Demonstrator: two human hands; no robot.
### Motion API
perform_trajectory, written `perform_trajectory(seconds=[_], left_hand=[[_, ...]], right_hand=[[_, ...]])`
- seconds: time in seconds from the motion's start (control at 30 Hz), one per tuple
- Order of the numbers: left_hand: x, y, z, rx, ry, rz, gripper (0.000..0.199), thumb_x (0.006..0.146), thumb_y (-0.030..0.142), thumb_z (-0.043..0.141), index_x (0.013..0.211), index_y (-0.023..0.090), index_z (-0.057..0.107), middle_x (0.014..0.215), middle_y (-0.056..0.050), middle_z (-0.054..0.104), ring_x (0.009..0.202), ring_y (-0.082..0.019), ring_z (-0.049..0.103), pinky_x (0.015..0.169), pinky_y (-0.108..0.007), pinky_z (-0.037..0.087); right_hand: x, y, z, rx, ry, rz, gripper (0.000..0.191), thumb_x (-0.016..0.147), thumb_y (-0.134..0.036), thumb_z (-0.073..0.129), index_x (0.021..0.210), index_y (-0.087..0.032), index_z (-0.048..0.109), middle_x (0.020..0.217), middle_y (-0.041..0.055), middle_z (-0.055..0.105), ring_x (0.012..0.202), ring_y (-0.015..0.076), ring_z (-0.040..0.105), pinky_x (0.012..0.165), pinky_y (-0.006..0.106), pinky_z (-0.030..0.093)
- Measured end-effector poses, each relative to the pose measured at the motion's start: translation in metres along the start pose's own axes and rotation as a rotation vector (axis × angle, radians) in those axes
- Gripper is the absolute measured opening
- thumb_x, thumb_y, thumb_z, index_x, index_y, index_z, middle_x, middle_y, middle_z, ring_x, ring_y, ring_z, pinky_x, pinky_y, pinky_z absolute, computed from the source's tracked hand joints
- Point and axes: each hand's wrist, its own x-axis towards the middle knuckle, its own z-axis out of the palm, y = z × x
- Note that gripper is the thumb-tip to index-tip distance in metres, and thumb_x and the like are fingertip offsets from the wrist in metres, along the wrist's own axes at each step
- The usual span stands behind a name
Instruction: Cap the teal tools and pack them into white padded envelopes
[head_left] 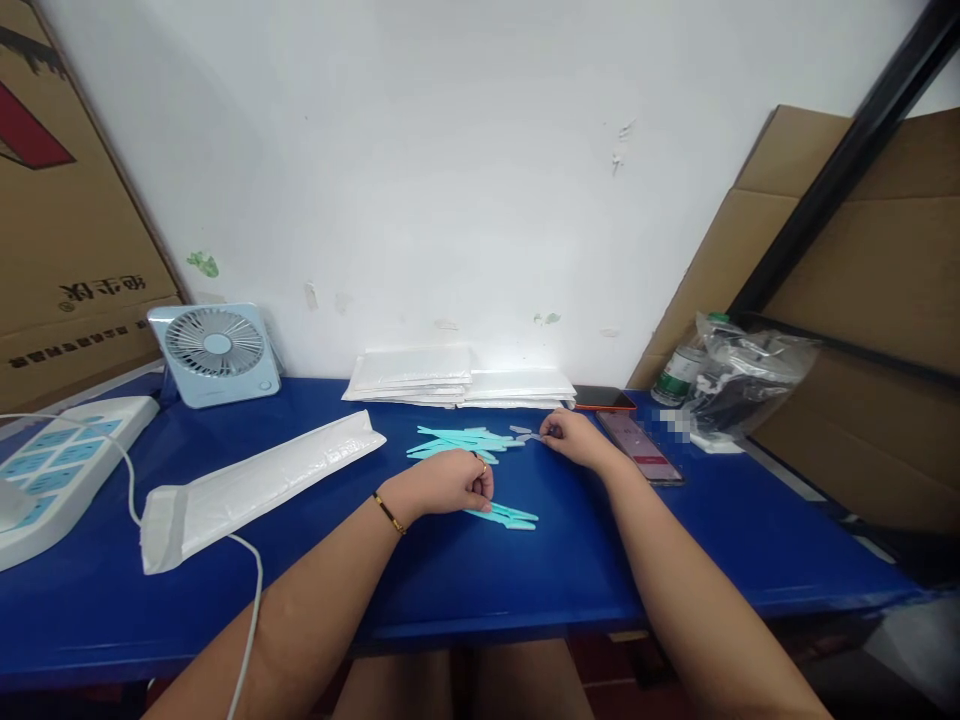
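Note:
My left hand (454, 482) is closed around the handle ends of a few slim turquoise eyebrow razors (517, 518), whose heads point right just above the blue table. Behind it lies a loose pile of several more turquoise eyebrow razors (457, 440), crossing one another. To the right of the pile, my right hand (574, 437) pinches a small clear plastic cap (535, 436) between thumb and fingertips. Another small translucent cap (517, 429) lies beside it on the table. My left palm hides the rear of the razors it grips.
White padded mailers (409, 375) are stacked against the wall; another long mailer (262, 490) lies at left. A fan (217, 355), power strip (67, 465) and white cable (259, 575) are on the left. Phones (637, 447), a bottle (679, 372) and a plastic bag (750, 380) stand right.

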Motion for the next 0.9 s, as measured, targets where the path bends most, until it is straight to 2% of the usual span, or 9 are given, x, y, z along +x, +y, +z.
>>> perform_trajectory(seconds=[0.13,0.27,0.43,0.5,0.6,0.9], left_hand=[[0.002,-0.002,0.000,-0.037,0.045,-0.099,0.019,0.076,0.038,0.058,0.078,0.021,0.066,0.072,-0.001,0.065,0.061,-0.013,0.055,0.051,-0.022,0.036],[0.004,-0.007,-0.001,-0.086,0.077,-0.165,0.020,0.076,0.037,0.057,0.078,0.020,0.066,0.073,-0.001,0.065,0.063,-0.013,0.055,0.051,-0.022,0.037],[0.006,-0.017,-0.004,-0.105,0.271,-0.221,0.027,0.077,0.043,0.053,0.081,0.019,0.064,0.075,-0.001,0.065,0.066,-0.014,0.057,0.056,-0.022,0.040],[0.007,-0.021,-0.005,-0.088,0.310,-0.249,0.029,0.077,0.046,0.052,0.081,0.019,0.063,0.074,-0.001,0.065,0.066,-0.014,0.057,0.057,-0.022,0.040],[0.007,-0.025,-0.006,-0.080,0.314,-0.273,0.030,0.077,0.047,0.052,0.080,0.019,0.063,0.074,-0.002,0.064,0.065,-0.015,0.057,0.055,-0.023,0.040],[0.007,-0.022,-0.006,-0.076,0.317,-0.252,0.025,0.078,0.044,0.052,0.079,0.021,0.063,0.074,0.000,0.064,0.066,-0.014,0.057,0.056,-0.023,0.039]], right_hand=[[-0.002,-0.002,-0.001,0.070,-0.062,0.073,0.006,0.070,-0.021,0.061,0.073,-0.017,0.064,0.076,0.0042,0.064,0.066,0.0151,0.056,0.061,0.025,0.042],[-0.006,-0.006,-0.007,0.148,-0.108,0.085,0.007,0.071,-0.024,0.061,0.074,-0.017,0.062,0.071,0.0032,0.063,0.064,0.0149,0.056,0.058,0.024,0.041],[-0.012,-0.034,-0.020,0.497,-0.246,0.003,0.022,0.076,-0.036,0.060,0.085,-0.016,0.060,0.066,0.0015,0.060,0.060,0.0136,0.057,0.057,0.024,0.044],[-0.014,-0.046,-0.024,0.585,-0.287,-0.034,0.025,0.076,-0.039,0.060,0.087,-0.015,0.061,0.066,0.0016,0.060,0.059,0.0128,0.056,0.056,0.024,0.043],[-0.016,-0.055,-0.027,0.612,-0.281,-0.048,0.027,0.076,-0.041,0.061,0.087,-0.016,0.062,0.065,0.0010,0.059,0.057,0.0120,0.054,0.053,0.023,0.041],[-0.015,-0.060,-0.018,0.572,-0.297,-0.080,0.022,0.078,-0.037,0.058,0.086,-0.017,0.062,0.065,0.0003,0.059,0.056,0.0116,0.052,0.052,0.022,0.039]])
